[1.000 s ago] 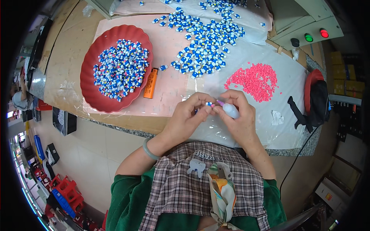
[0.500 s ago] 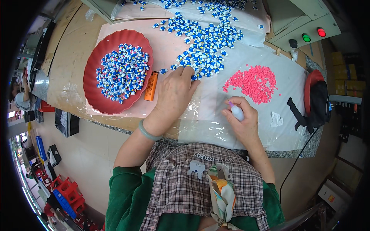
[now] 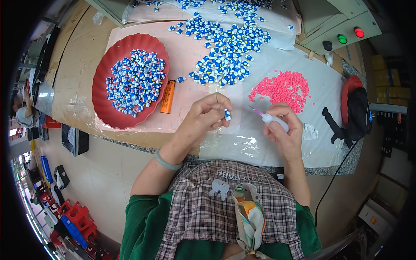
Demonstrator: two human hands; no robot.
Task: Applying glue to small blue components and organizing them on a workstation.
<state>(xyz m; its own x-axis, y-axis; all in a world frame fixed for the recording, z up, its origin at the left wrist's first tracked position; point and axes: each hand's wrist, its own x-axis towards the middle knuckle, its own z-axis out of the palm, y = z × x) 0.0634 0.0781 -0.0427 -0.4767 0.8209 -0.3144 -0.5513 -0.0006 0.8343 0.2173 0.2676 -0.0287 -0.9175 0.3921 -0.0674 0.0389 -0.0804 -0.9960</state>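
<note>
Between thumb and fingertips, my left hand (image 3: 207, 116) pinches a small blue-and-white piece (image 3: 227, 114). My right hand (image 3: 285, 128) grips a small white squeeze bottle (image 3: 276, 122) with a purple needle tip, which points left toward that piece without touching it. Beyond my left hand spreads a pile of similar blue-and-white pieces (image 3: 223, 63). A heap of tiny pink bits (image 3: 286, 90) lies past my right hand. To the left stands a red scalloped plate (image 3: 99, 86) holding many blue-and-white pieces, some with pink spots.
An orange lighter (image 3: 167, 97) lies against the plate's right side, with one loose piece (image 3: 181, 79) near it. A scrap of white paper (image 3: 310, 131) is right of my right hand. At the right edge sit a black cloth (image 3: 359, 115) and a cabinet with lit buttons (image 3: 342, 38).
My left hand has come back from the pile with one piece pinched in its fingers. My right hand has shifted slightly right, its bottle now tilted with the tip pointing left.
</note>
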